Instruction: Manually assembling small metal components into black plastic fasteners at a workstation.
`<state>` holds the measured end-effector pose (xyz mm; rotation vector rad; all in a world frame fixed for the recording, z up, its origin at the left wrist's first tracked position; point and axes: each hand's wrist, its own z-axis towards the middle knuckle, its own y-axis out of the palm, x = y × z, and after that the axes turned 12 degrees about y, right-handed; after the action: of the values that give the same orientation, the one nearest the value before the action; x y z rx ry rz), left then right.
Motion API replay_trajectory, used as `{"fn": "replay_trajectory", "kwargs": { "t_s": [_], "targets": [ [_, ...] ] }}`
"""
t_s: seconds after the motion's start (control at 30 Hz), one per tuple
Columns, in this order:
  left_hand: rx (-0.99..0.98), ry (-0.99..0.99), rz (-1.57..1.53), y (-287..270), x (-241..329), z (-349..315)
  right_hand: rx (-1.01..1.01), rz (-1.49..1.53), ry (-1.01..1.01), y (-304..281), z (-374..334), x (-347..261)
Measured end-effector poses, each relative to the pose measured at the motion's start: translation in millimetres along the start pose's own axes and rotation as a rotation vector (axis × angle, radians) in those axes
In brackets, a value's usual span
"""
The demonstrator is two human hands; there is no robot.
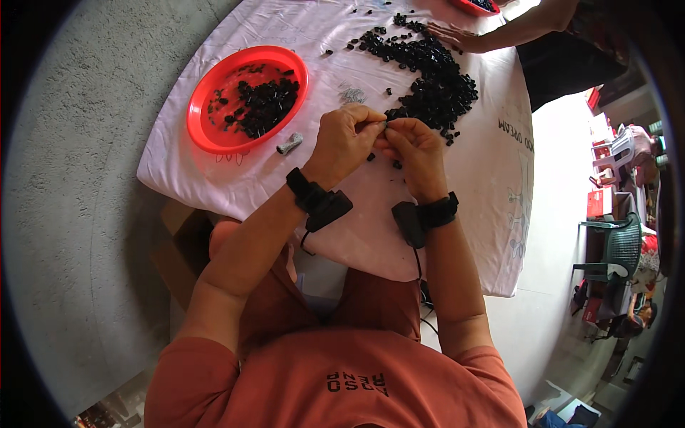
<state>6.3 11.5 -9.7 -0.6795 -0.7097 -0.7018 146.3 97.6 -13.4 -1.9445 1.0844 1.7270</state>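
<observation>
My left hand and my right hand meet fingertip to fingertip over the table, just in front of a heap of small black pieces. Both are closed in a pinch around a tiny dark piece, mostly hidden by the fingers. A few loose black pieces lie below my hands. Left of them sits a red basin with a pile of similar black pieces in it. Between basin and left hand lies a small grey cylinder. A scatter of thin silvery bits rests beyond my left hand.
A pale pink cloth covers the table. Across it, another person's hand touches the heap's far end, near a second red basin. Rough grey wall stands at the left. A green chair stands at the right.
</observation>
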Motion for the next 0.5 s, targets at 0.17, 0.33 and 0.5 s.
{"fn": "replay_trajectory", "kwargs": {
  "t_s": [0.17,0.33,0.5],
  "targets": [
    [-0.009,0.018,0.015,-1.5,-2.0,-0.4,-0.028,0.034,0.004,0.7,0.0,2.6],
    [0.003,-0.028,-0.043,-1.8,-6.1,-1.0,-0.057,0.010,-0.012,-0.1,0.6,5.0],
    [-0.021,-0.084,-0.060,-3.7,-3.6,0.1,-0.043,-0.016,-0.023,1.8,-0.2,4.5]
  ]
}}
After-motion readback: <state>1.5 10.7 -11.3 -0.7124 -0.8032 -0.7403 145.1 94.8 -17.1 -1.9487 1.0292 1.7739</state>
